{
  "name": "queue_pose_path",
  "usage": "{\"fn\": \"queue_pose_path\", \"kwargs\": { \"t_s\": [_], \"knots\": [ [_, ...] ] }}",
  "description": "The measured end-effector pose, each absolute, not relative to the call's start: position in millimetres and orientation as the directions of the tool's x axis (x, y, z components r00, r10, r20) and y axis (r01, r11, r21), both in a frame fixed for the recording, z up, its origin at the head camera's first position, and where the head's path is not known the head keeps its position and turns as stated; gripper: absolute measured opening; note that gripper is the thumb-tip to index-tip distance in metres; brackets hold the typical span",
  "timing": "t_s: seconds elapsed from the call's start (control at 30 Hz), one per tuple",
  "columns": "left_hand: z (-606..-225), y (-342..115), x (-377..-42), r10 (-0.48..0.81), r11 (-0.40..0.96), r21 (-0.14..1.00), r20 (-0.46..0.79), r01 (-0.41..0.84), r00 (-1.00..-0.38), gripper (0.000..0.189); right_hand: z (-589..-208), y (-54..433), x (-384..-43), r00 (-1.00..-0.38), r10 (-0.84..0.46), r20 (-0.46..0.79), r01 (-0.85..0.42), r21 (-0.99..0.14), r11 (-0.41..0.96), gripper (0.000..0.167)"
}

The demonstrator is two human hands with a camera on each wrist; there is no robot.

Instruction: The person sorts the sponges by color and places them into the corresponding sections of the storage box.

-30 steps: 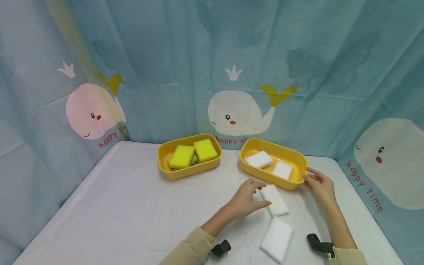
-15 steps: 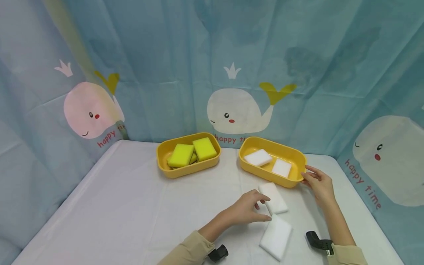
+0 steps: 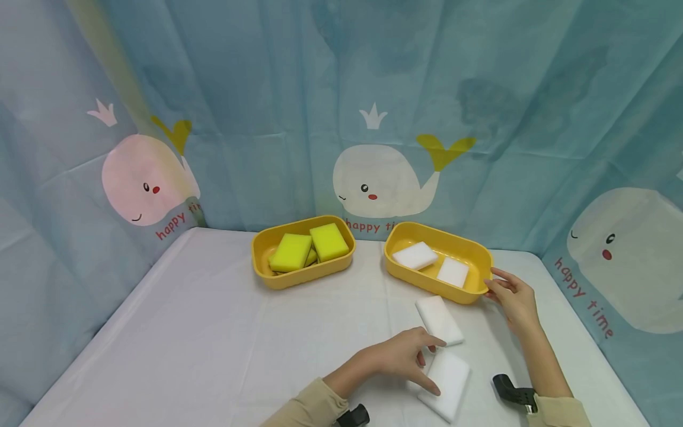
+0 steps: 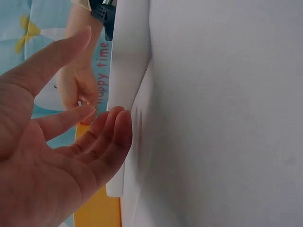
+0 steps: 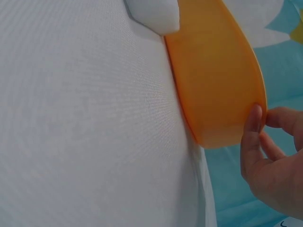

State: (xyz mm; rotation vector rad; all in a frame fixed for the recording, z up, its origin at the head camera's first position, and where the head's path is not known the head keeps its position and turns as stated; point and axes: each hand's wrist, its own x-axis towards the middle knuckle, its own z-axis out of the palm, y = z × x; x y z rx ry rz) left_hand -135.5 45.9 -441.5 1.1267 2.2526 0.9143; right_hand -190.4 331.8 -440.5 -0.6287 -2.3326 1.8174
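My left hand [image 3: 405,359] hovers over the nearer white sponge [image 3: 453,379], thumb and fingers spread apart on its left side. In the left wrist view the fingers [image 4: 106,142] reach close to this white block [image 4: 130,52], with nothing gripped. A second white sponge [image 3: 441,323] lies just beyond it, almost end to end. At the right, my right hand [image 3: 514,302] pinches the rim of a yellow tray [image 3: 427,283] between thumb and fingers. The right wrist view shows the thumb against the tray's wall [image 5: 213,80]. Two white sponges [image 3: 415,255] lie inside that tray.
Another yellow tray [image 3: 315,274] stands to the left at the back, holding several yellow-green sponges [image 3: 291,252]. A white cloth [image 3: 187,332] covers the table. Behind rises a blue curtain [image 3: 256,118] printed with whales.
My left hand has moved toward me, from beside the farther white sponge to over the nearer one. The right hand has kept its hold on the tray's rim.
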Motion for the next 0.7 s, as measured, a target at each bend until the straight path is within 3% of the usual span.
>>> {"fn": "queue_pose_path", "kwargs": {
  "t_s": [0.47,0.7],
  "knots": [
    [-477.3,56.8,-141.1,0.846,0.461,0.718,-0.178,0.522,-0.502,0.11,-439.0,331.9,-191.6,-0.906,0.39,-0.165,0.249,-0.953,0.176,0.06],
    [-451.7,58.7,-126.9,0.821,0.518,0.656,-0.202,0.549,-0.534,0.113,-439.8,332.4,-191.7,-0.905,0.392,-0.165,0.248,-0.954,0.171,0.065]
  ]
}}
